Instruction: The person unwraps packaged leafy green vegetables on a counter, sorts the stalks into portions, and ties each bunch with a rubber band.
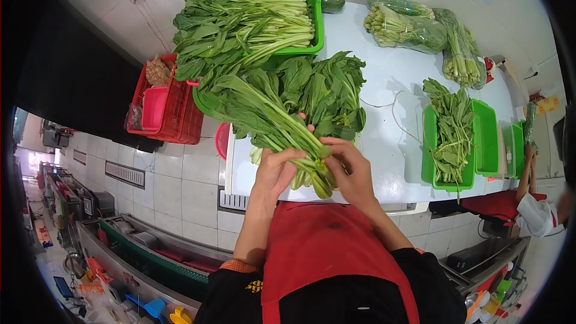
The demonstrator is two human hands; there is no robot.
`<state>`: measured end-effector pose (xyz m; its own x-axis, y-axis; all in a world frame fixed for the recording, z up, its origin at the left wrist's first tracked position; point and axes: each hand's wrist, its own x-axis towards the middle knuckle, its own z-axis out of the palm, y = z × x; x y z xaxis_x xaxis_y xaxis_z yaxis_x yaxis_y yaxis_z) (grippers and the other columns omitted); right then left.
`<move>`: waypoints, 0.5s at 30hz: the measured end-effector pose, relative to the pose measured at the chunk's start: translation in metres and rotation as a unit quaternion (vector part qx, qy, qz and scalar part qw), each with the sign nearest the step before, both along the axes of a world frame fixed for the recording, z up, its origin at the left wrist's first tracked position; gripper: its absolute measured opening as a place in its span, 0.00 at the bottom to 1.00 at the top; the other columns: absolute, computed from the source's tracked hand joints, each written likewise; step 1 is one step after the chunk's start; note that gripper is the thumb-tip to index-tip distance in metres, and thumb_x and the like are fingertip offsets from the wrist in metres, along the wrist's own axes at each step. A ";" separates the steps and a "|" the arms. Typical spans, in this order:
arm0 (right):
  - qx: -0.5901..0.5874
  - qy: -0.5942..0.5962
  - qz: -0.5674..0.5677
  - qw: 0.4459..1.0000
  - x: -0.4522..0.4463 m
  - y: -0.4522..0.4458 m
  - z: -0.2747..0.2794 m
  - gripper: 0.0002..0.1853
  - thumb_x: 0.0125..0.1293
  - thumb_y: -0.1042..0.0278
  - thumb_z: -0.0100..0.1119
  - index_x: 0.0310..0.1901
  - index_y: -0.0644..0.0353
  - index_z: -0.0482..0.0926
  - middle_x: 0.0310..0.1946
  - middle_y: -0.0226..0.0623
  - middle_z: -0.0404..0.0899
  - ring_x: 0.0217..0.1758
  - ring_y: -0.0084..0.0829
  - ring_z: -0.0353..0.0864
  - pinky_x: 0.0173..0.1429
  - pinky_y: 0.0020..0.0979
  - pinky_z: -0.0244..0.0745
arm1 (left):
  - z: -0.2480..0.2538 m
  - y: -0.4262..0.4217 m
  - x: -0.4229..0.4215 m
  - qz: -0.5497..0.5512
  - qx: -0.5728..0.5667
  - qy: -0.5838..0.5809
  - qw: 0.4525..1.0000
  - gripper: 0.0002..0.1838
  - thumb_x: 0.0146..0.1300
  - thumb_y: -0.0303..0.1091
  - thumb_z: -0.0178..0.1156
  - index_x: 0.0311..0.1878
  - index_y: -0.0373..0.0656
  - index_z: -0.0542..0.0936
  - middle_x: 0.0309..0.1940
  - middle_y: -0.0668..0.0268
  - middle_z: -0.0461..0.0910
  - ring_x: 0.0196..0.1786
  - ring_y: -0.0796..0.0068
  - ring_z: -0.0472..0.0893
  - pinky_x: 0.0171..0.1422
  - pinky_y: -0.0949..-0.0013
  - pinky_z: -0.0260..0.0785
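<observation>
My left hand (277,171) is wrapped round a bunch of choy sum (264,107) held above the near edge of the table. Its leaves point away to the upper left and its pale stem ends point toward me. At the stem end, my right hand (350,171) pinches the bunch between thumb and fingers, beside a small yellowish bit. Behind and partly under the held bunch lies a pile of loose choy sum (318,81), with small yellow flowers at its right side.
A green crate (318,21) heaped with choy sum stands at the back left. Bagged greens (408,27) lie at the back right. A green basket (427,144) of leafy stems sits on the right. A red crate (183,114) stands left. Another person (536,210) holds something long and green.
</observation>
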<state>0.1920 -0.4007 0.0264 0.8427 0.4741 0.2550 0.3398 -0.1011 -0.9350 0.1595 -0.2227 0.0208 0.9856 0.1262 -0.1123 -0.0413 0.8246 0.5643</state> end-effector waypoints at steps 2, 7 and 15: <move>0.137 0.204 -0.004 0.969 -0.003 -0.001 -0.001 0.07 0.72 0.78 0.58 0.48 0.66 0.76 0.59 0.43 0.77 0.64 0.36 0.76 0.62 0.35 0.77 | 0.005 0.002 0.001 0.027 0.056 0.079 0.995 0.30 0.62 0.15 0.57 0.69 0.38 0.69 0.64 0.57 0.74 0.65 0.58 0.76 0.68 0.54 0.73; 0.213 0.118 -0.025 0.970 -0.009 -0.004 -0.005 0.06 0.76 0.74 0.54 0.49 0.65 0.73 0.41 0.43 0.82 0.54 0.36 0.83 0.71 0.41 0.68 | 0.010 -0.008 0.010 0.061 0.042 0.131 0.989 0.18 0.66 0.27 0.67 0.56 0.33 0.75 0.51 0.56 0.80 0.54 0.66 0.82 0.55 0.65 0.79; 0.442 0.000 0.005 0.897 -0.020 -0.030 0.022 0.06 0.76 0.75 0.48 0.51 0.62 0.70 0.32 0.40 0.73 0.28 0.26 0.71 0.34 0.29 0.76 | -0.032 0.010 0.026 0.255 0.116 0.237 0.930 0.13 0.69 0.28 0.64 0.51 0.35 0.73 0.43 0.57 0.80 0.46 0.66 0.83 0.50 0.60 0.80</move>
